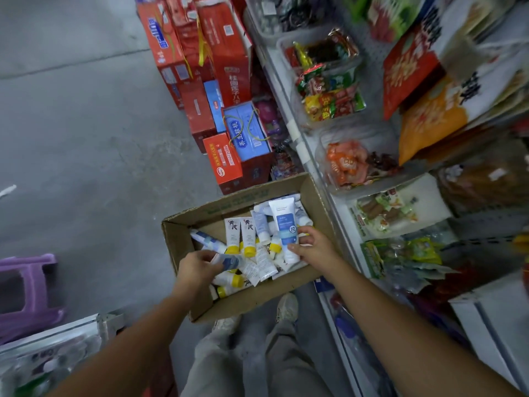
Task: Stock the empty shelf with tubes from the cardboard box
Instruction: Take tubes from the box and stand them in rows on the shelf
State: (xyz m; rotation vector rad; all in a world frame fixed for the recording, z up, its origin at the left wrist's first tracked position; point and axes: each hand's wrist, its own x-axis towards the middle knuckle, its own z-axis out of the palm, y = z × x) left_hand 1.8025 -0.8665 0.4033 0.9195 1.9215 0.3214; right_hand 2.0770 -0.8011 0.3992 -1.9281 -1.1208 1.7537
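Purple stool (25, 293) far left on the floor. Left hand (197, 267) inside the cardboard box (252, 299), fingers curled on a small blue-white tube (230, 262). Loose yellow-capped tubes (232, 236) piled in the box, which sits on the floor beside the shelf (312, 156). Right hand (313, 246) clamped on a tall white tube (283, 222), held upright above the pile. Snack packs (332, 101) on the shelf.

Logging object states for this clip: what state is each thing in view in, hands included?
Cardboard box, open, on the floor, tubes inside.
Blue-label tube, upright, lifted above the pile.
Small tube, tilted, at the pile's near edge.
Yellow-capped tubes, capped, lying loose in the box.
Right-hand grip, holds the blue-label tube.
Left-hand grip, holds the small tube.
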